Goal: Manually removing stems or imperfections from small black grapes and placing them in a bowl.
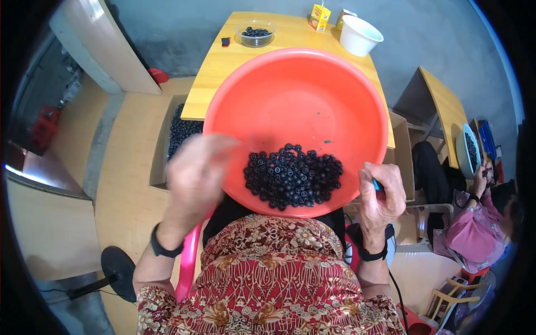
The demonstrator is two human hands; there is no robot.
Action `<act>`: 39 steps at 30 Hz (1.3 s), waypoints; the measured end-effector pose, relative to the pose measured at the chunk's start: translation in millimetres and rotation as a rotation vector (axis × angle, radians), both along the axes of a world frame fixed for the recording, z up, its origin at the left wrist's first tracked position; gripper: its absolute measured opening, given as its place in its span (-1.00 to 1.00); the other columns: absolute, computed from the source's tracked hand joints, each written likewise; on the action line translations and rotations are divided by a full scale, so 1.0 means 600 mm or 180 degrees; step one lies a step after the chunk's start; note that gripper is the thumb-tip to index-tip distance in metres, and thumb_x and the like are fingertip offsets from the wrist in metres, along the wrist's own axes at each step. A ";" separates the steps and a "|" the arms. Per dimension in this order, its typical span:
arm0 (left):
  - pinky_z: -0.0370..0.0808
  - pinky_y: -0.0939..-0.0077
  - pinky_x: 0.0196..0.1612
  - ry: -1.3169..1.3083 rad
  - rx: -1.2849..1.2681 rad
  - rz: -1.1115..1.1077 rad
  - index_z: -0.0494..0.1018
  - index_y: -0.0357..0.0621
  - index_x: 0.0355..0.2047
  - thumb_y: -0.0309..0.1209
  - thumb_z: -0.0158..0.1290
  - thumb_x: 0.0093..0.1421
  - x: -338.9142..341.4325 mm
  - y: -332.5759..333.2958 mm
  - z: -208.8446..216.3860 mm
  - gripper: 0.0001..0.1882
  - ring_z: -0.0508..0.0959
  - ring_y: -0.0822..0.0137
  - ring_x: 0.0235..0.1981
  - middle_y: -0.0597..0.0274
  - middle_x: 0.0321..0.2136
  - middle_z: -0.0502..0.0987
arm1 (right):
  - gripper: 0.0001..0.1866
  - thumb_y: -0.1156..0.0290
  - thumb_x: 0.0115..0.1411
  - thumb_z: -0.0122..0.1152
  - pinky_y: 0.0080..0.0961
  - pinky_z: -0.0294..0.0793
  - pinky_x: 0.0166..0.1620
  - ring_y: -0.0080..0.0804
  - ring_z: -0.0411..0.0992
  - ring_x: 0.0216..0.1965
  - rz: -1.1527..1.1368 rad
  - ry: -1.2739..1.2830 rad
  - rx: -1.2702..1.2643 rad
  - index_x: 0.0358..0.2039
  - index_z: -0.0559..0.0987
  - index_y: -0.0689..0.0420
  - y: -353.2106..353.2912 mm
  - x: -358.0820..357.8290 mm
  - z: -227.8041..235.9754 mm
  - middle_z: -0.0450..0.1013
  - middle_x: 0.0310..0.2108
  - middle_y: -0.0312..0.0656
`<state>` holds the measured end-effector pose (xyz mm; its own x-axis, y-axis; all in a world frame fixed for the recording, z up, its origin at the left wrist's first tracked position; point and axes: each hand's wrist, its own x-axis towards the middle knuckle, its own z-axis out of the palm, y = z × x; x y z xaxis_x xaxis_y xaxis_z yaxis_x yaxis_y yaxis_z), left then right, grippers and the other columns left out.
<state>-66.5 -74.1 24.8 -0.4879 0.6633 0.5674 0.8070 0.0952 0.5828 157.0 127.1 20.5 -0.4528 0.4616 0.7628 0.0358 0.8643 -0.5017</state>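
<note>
Item: large red-orange plastic basin (pixel 296 89), resting in the person's lap, tilted toward the body, its far rim overlapping the near edge of a wooden surface (pixel 223 61). Contents: a heap of small dark round berries (pixel 293 177) gathered at the basin's near, low side; the rest of its floor is bare save a few specks. Step in hand, as judged: sorting or picking over the berries. The next move would seem to call for a hand going into the heap, with the basin kept steady so the berries do not roll. Left hand (pixel 195 173): raised at the basin's left rim, motion-blurred, forearm coming up from the lower edge with a dark wristband; whether its fingers are apart or together cannot be told. Right hand (pixel 382 192): at the basin's right rim, wrist bent, fingers curled together around a small blue object (pixel 377 184), kind unclear; dark wristband on the wrist. Also present: clear bowl of berries (pixel 255 34), white bowl (pixel 359 34) and small yellow carton (pixel 319 17) at the surface's far end; open cardboard box of berries (pixel 181 131) on the floor to the left; another person (pixel 480 223) seated well apart at right.
</note>
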 end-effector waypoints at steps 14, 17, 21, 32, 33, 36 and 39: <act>0.49 0.04 -0.34 0.0474 -0.1823 -0.0903 0.37 -0.18 -0.41 -0.45 0.20 0.00 0.044 0.172 -0.195 -0.78 0.55 -0.08 -0.36 0.02 -0.45 0.48 | -0.79 0.69 -0.06 0.35 -0.53 0.39 -0.42 -0.36 0.45 -0.47 -0.0116 0.0145 -0.0243 -0.34 0.61 0.25 0.016 0.013 -0.005 0.51 -0.48 -0.14; 0.48 0.01 -0.36 0.0309 -0.1540 -0.1024 0.36 -0.17 -0.43 -0.48 0.18 0.01 0.050 0.168 -0.189 -0.81 0.54 -0.11 -0.38 0.00 -0.45 0.48 | -0.78 0.69 -0.06 0.35 -0.53 0.41 -0.41 -0.36 0.46 -0.46 -0.0029 0.0118 -0.0257 -0.34 0.61 0.26 0.017 0.009 -0.008 0.51 -0.47 -0.13; 0.55 0.21 -0.36 0.0542 -0.1492 -0.0955 0.42 -0.25 -0.37 -0.46 0.18 0.03 0.042 0.169 -0.189 -0.81 0.60 -0.02 -0.43 -0.03 -0.50 0.52 | -0.79 0.70 -0.06 0.35 -0.52 0.46 -0.37 -0.36 0.49 -0.45 0.0108 0.0026 -0.0364 -0.35 0.61 0.27 0.010 0.003 -0.011 0.53 -0.45 -0.12; 0.55 0.67 -0.12 -0.5767 0.0185 -0.2342 0.46 -0.07 -0.20 -0.44 0.12 0.25 0.085 0.132 -0.047 -0.87 0.58 0.52 -0.25 0.36 -0.24 0.55 | -0.64 0.65 -0.17 0.45 -0.45 0.49 -0.38 -0.31 0.51 -0.43 0.0649 -0.0229 -0.0363 -0.27 0.63 0.24 -0.024 -0.020 -0.012 0.55 -0.42 -0.13; 0.54 0.65 -0.10 -0.5844 0.0190 -0.2457 0.46 -0.07 -0.18 -0.43 0.13 0.24 0.091 0.129 -0.047 -0.85 0.56 0.51 -0.19 0.35 -0.23 0.55 | -0.63 0.65 -0.17 0.45 -0.45 0.49 -0.38 -0.31 0.51 -0.42 0.0644 -0.0174 -0.0329 -0.26 0.63 0.24 -0.028 -0.022 -0.011 0.55 -0.42 -0.13; 0.52 0.61 -0.06 -0.5901 0.0261 -0.2512 0.46 -0.07 -0.17 -0.46 0.13 0.23 0.104 0.128 -0.047 -0.84 0.55 0.49 -0.17 0.35 -0.22 0.55 | -0.61 0.65 -0.16 0.43 -0.47 0.50 -0.37 -0.32 0.51 -0.42 0.0641 -0.0147 -0.0257 -0.23 0.63 0.24 -0.028 -0.020 -0.010 0.56 -0.41 -0.15; 0.52 0.56 -0.03 -0.5868 0.0167 -0.2480 0.47 -0.10 -0.17 -0.48 0.11 0.23 0.106 0.128 -0.044 -0.84 0.55 0.47 -0.15 0.31 -0.20 0.55 | -0.60 0.65 -0.18 0.42 -0.47 0.48 -0.39 -0.31 0.50 -0.43 0.0630 -0.0082 -0.0188 -0.23 0.63 0.24 -0.025 -0.019 -0.014 0.55 -0.41 -0.14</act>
<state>-2.9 2.8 -1.7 -0.0674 0.9842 -0.1637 -0.8021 0.0441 0.5956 145.8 112.3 12.1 -0.5581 0.4052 0.7241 -0.1183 0.8249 -0.5528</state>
